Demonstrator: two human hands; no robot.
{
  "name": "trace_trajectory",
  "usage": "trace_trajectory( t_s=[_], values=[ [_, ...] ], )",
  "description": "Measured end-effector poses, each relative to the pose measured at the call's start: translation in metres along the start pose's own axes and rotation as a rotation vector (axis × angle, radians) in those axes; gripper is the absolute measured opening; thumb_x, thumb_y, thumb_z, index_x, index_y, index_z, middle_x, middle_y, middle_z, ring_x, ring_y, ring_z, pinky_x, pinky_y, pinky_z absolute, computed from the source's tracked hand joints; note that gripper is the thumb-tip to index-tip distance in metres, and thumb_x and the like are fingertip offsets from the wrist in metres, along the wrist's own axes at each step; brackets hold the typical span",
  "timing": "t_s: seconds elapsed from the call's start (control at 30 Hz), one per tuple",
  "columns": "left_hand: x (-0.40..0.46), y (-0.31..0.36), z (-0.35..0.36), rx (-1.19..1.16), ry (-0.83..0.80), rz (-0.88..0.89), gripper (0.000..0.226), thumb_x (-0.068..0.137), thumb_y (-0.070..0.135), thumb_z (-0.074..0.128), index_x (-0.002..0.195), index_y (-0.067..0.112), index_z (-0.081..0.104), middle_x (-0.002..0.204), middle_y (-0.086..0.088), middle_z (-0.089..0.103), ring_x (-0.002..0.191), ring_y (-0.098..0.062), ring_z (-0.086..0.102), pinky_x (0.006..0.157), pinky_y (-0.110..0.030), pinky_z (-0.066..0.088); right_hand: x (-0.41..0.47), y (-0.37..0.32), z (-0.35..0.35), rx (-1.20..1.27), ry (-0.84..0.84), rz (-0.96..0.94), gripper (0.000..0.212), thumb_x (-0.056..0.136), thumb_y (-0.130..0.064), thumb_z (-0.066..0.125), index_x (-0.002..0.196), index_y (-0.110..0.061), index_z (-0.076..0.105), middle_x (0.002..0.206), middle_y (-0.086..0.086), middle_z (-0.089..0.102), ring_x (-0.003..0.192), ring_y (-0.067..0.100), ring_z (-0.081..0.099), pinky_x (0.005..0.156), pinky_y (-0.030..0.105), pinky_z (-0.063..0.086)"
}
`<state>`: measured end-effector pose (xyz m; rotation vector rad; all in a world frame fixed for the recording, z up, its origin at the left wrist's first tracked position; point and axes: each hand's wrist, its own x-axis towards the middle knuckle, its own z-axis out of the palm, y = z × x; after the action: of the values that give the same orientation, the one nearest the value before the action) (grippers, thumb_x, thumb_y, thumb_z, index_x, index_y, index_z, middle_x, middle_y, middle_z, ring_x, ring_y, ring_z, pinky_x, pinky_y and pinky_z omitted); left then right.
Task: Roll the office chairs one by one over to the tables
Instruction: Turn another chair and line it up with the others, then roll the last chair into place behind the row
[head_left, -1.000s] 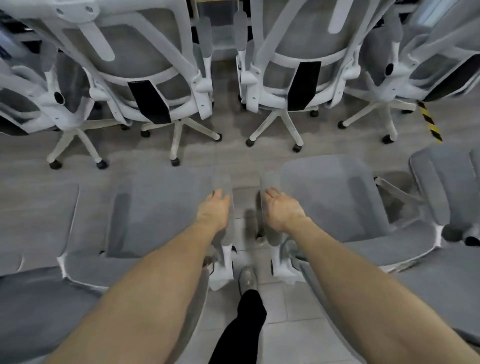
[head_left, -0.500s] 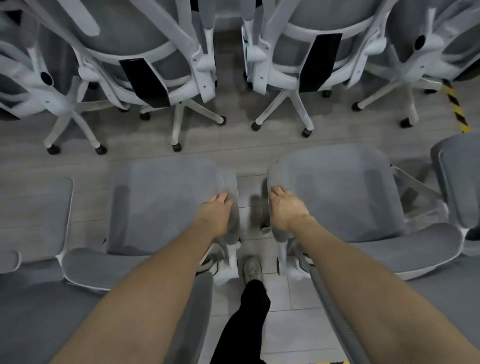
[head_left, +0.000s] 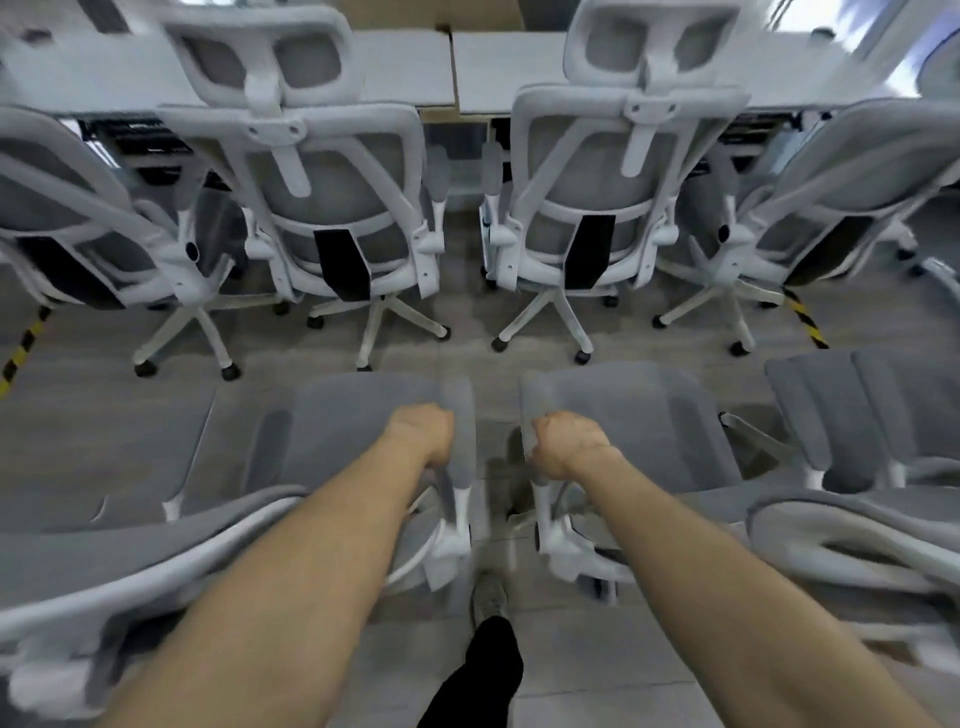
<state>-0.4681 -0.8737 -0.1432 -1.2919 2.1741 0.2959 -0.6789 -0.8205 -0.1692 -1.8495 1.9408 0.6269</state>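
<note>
Left hand (head_left: 420, 435) grips left chair's armrest (head_left: 461, 431); right hand (head_left: 567, 447) grips right chair's armrest (head_left: 529, 415) (fingers curled over). Tables (head_left: 405, 67) beyond far chair row.

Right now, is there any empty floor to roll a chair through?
A bare floor strip runs between the far chairs at the tables and the two chairs being gripped. A narrow gap lies between the left hand and right hand. Both sides are crowded with chairs.

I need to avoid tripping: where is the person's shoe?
In the head view, bottom centre: the shoe is on the floor between the two chairs gripped by the left hand and right hand.
</note>
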Motion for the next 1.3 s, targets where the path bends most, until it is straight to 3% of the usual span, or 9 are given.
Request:
trace_trajectory(
  t_s=[0.2, 0.33, 0.5, 0.67, 0.83, 0.97, 1.17, 1.3],
  values=[
    [-0.131, -0.005, -0.026, 0.074, 0.320, -0.039, 0.037, 0.104, 0.038, 0.063, 0.137, 0.021, 0.065, 0.134, -0.010, 0.069, 0.126, -0.033, 0.069, 0.094, -0.040, 0.055, -0.113, -0.043, 0.004, 0.018, 0.161, -0.048, 0.032, 0.105, -0.023, 0.056, 0.133, -0.010, 0.065, 0.134, 0.014, 0.067, 0.125, 0.037, 0.067, 0.101, 0.043, 0.058],
    [-0.227, -0.016, -0.031, 0.187, 0.562, -0.030, 0.041, 0.107, 0.045, 0.061, 0.141, 0.024, 0.058, 0.135, -0.007, 0.068, 0.129, -0.031, 0.065, 0.104, -0.043, 0.049, -0.180, -0.090, 0.014, 0.082, 0.243, -0.141, 0.030, 0.105, -0.027, 0.055, 0.128, -0.010, 0.064, 0.130, 0.014, 0.065, 0.122, 0.038, 0.065, 0.094, 0.043, 0.055],
    [-0.333, -0.046, -0.015, 0.167, 0.857, -0.060, 0.040, 0.102, 0.046, 0.059, 0.134, 0.024, 0.067, 0.133, -0.003, 0.069, 0.127, -0.027, 0.063, 0.113, -0.043, 0.042, -0.241, -0.138, 0.018, 0.102, 0.356, -0.212, 0.033, 0.106, -0.035, 0.054, 0.127, -0.012, 0.065, 0.127, 0.011, 0.066, 0.121, 0.036, 0.065, 0.093, 0.042, 0.055],
    [-0.392, -0.102, 0.023, 0.111, 0.783, -0.144, 0.057, 0.105, 0.050, 0.060, 0.157, 0.030, 0.050, 0.150, 0.000, 0.057, 0.139, -0.024, 0.055, 0.115, -0.042, 0.044, -0.281, -0.188, 0.021, 0.074, 0.406, -0.240, 0.036, 0.108, -0.037, 0.053, 0.133, -0.013, 0.062, 0.131, 0.009, 0.065, 0.123, 0.034, 0.064, 0.091, 0.042, 0.055],
    [-0.443, -0.166, 0.078, 0.085, 0.738, -0.170, 0.048, 0.106, 0.053, 0.053, 0.148, 0.029, 0.054, 0.151, 0.002, 0.055, 0.138, -0.022, 0.056, 0.111, -0.043, 0.048, -0.307, -0.273, 0.028, 0.019, 0.415, -0.265, 0.027, 0.104, -0.030, 0.054, 0.122, -0.012, 0.064, 0.125, 0.012, 0.069, 0.117, 0.036, 0.065, 0.086, 0.041, 0.055],
    [-0.502, -0.250, 0.153, 0.066, 0.650, -0.231, 0.039, 0.106, 0.049, 0.054, 0.138, 0.027, 0.059, 0.140, 0.001, 0.060, 0.130, -0.024, 0.061, 0.104, -0.043, 0.051, -0.321, -0.377, 0.033, -0.035, 0.421, -0.302, 0.031, 0.108, -0.035, 0.052, 0.125, -0.012, 0.063, 0.128, 0.013, 0.068, 0.118, 0.036, 0.065, 0.081, 0.038, 0.045],
    [-0.596, -0.393, 0.286, 0.003, 0.414, -0.364, 0.045, 0.105, 0.054, 0.057, 0.142, 0.030, 0.061, 0.140, 0.000, 0.064, 0.132, -0.026, 0.063, 0.103, -0.042, 0.055, -0.339, -0.563, 0.041, -0.014, 0.381, -0.384, 0.033, 0.106, -0.036, 0.055, 0.127, -0.013, 0.064, 0.127, 0.013, 0.067, 0.121, 0.036, 0.064, 0.090, 0.043, 0.052],
    [-0.650, -0.476, 0.334, -0.046, 0.339, -0.449, 0.045, 0.103, 0.051, 0.062, 0.144, 0.034, 0.063, 0.138, -0.001, 0.066, 0.132, -0.027, 0.064, 0.105, -0.042, 0.054, -0.344, -0.676, 0.040, -0.059, 0.353, -0.481, 0.035, 0.105, -0.033, 0.056, 0.132, -0.013, 0.065, 0.135, 0.013, 0.066, 0.126, 0.036, 0.065, 0.097, 0.042, 0.053]
  ],
)
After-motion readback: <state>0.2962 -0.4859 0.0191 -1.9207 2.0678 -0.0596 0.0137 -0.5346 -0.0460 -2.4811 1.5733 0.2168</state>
